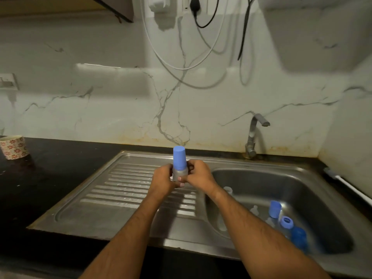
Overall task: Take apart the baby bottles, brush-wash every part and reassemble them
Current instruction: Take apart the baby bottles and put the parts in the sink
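Both hands, left and right, curl round an upright capped bottle above the drainboard; likely dismantling or final reassembly, I cannot tell which; loose parts lie in the basin; next needs a firm twist.

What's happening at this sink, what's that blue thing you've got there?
A person is holding a small baby bottle upright over the ribbed draining board, with the left hand and right hand both gripping its clear body. Its light blue cap is on. In the sink basin to the right lie more pieces: another light blue cap, a blue screw ring, a darker blue part and some clear pieces. The tap is not running.
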